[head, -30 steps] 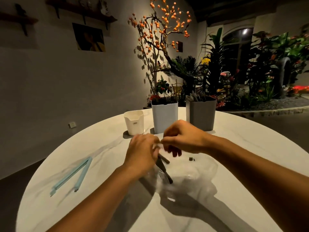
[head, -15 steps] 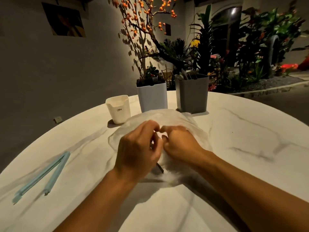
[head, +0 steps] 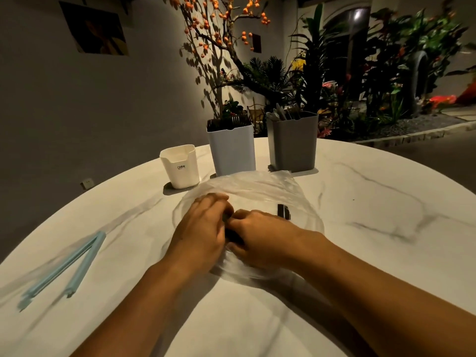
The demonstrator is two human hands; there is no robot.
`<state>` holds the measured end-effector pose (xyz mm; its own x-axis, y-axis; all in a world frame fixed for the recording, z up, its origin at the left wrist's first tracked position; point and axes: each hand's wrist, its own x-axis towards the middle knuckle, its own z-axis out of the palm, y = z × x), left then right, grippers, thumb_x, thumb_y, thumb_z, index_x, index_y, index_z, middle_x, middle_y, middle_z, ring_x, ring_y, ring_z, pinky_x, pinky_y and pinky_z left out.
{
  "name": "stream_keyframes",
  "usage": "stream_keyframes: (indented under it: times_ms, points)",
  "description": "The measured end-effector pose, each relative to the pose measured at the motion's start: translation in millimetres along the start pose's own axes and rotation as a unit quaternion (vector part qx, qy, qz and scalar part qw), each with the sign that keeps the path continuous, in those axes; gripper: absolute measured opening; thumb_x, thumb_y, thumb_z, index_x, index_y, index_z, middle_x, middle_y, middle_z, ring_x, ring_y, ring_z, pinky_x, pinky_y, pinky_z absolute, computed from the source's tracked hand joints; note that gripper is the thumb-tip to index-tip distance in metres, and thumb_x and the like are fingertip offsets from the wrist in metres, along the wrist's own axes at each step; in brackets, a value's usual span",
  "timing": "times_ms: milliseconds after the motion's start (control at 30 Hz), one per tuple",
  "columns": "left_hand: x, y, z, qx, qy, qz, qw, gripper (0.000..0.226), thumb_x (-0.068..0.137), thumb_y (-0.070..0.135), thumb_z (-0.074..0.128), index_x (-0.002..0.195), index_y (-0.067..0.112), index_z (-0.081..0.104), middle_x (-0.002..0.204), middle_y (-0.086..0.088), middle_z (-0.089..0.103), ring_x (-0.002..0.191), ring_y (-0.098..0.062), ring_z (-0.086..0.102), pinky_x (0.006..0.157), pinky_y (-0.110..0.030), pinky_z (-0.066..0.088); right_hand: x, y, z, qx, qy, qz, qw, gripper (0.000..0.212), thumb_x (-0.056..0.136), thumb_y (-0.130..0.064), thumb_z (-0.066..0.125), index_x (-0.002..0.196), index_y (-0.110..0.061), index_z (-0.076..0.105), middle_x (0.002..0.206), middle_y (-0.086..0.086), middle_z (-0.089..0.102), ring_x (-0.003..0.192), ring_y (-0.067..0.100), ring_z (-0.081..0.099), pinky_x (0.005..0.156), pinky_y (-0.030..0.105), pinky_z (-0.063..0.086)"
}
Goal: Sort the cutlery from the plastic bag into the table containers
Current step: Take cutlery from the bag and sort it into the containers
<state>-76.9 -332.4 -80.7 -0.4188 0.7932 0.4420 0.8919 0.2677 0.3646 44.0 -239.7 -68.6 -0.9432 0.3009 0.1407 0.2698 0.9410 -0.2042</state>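
A person's left hand (head: 203,233) and right hand (head: 260,240) are meeting knuckle to knuckle over a clear plastic bag (head: 257,186) lying on a white marble table (head: 373,228), fingers curling around dark cutlery (head: 233,234) inside it. Another dark piece (head: 283,211) is showing through the plastic just right of the hands. Beyond the bag are standing a small white container (head: 180,166), a pale blue container (head: 231,150) and a grey container (head: 292,143), both tall ones already holding cutlery, while a light blue clip (head: 64,269) is lying open well to the left.
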Motion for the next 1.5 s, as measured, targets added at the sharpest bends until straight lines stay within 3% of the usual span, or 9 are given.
stream_keyframes:
  times_ms: [67,267,367,533,833,967,1167,1333,1500]
  points:
    - [-1.0,-0.1,-0.6,0.011,-0.012,-0.004,1.0,0.034,0.099,0.027,0.051,0.134,0.026,0.054,0.141,0.004,0.052,0.126,-0.014,0.049,0.112,-0.031,0.039,-2.3,0.8,-1.7,-0.014,0.008,0.007,1.0,0.037,0.101,-0.038,0.05,0.134,-0.023,0.054,0.129,0.003,0.058,0.111,0.022,0.058,0.1,0.035,0.047]
    - [-3.3,8.9,-11.4,-0.03,0.092,0.061,0.993,0.02,0.09,0.018,0.066,0.11,0.023,0.063,0.11,0.003,0.068,0.091,-0.008,0.06,0.08,-0.004,0.035,-6.7,-2.3,-8.8,-0.055,0.011,-0.008,0.998,0.05,0.094,-0.03,0.064,0.14,-0.021,0.048,0.132,0.008,0.052,0.112,0.025,0.059,0.099,0.034,0.048]
    - [-4.5,10.5,-14.8,-0.058,0.135,0.056,0.988,0.016,0.088,0.025,0.055,0.104,0.026,0.059,0.102,0.006,0.067,0.086,-0.012,0.064,0.079,-0.017,0.052,-5.9,-0.8,-9.9,-0.047,0.022,0.022,0.998,0.059,0.091,-0.027,0.068,0.144,-0.021,0.041,0.121,0.008,0.054,0.104,0.023,0.057,0.093,0.034,0.051]
    - [-6.5,12.4,-22.0,-0.123,0.187,-0.028,0.974,0.021,0.087,0.024,0.04,0.104,0.029,0.052,0.106,0.005,0.064,0.09,-0.017,0.066,0.086,-0.042,0.059,-7.7,5.8,-16.5,-0.014,0.05,0.085,0.995,0.037,0.096,-0.019,0.059,0.132,-0.018,0.049,0.096,0.003,0.05,0.088,0.017,0.049,0.082,0.03,0.047]
    - [-8.5,19.6,-23.5,-0.154,0.205,-0.079,0.963,0.029,0.084,0.02,0.038,0.109,0.025,0.052,0.114,0.0,0.063,0.101,-0.021,0.063,0.094,-0.048,0.055,-15.3,8.1,-22.7,0.004,0.047,0.138,0.989,0.028,0.096,-0.031,0.06,0.121,-0.018,0.061,0.091,-0.001,0.055,0.087,0.015,0.051,0.079,0.025,0.046]
    - [-10.2,20.7,-21.2,-0.16,0.186,-0.086,0.966,0.028,0.083,0.024,0.04,0.109,0.028,0.05,0.115,0.001,0.062,0.103,-0.024,0.063,0.093,-0.05,0.055,-13.2,6.0,-23.9,0.017,0.039,0.154,0.987,0.031,0.097,-0.03,0.059,0.124,-0.017,0.056,0.095,0.0,0.051,0.089,0.015,0.049,0.079,0.024,0.04]
    - [-10.7,22.0,-18.2,-0.156,0.158,-0.093,0.971,0.027,0.083,0.025,0.041,0.109,0.029,0.048,0.118,0.001,0.061,0.105,-0.023,0.061,0.097,-0.049,0.053,-1.2,10.0,-21.4,0.055,0.031,0.206,0.977,0.034,0.095,-0.029,0.063,0.127,-0.017,0.058,0.107,0.002,0.055,0.098,0.018,0.051,0.101,0.03,0.045]
    - [-10.1,19.6,-15.1,-0.137,0.142,-0.101,0.975,0.026,0.093,0.008,0.052,0.11,0.028,0.047,0.12,0.0,0.059,0.107,-0.023,0.06,0.098,-0.048,0.053,1.1,11.5,-17.0,0.057,0.074,0.198,0.976,0.037,0.094,-0.026,0.063,0.13,-0.02,0.057,0.113,0.002,0.057,0.098,0.017,0.05,0.098,0.027,0.044]
    - [-8.3,20.9,-15.6,-0.123,0.136,-0.106,0.977,0.023,0.096,0.01,0.054,0.107,0.03,0.048,0.111,0.006,0.059,0.101,-0.018,0.06,0.099,-0.042,0.052,5.3,9.8,-22.6,0.105,0.076,0.233,0.964,0.045,0.094,-0.025,0.064,0.137,-0.024,0.05,0.129,0.003,0.054,0.112,0.02,0.051,0.107,0.032,0.041]
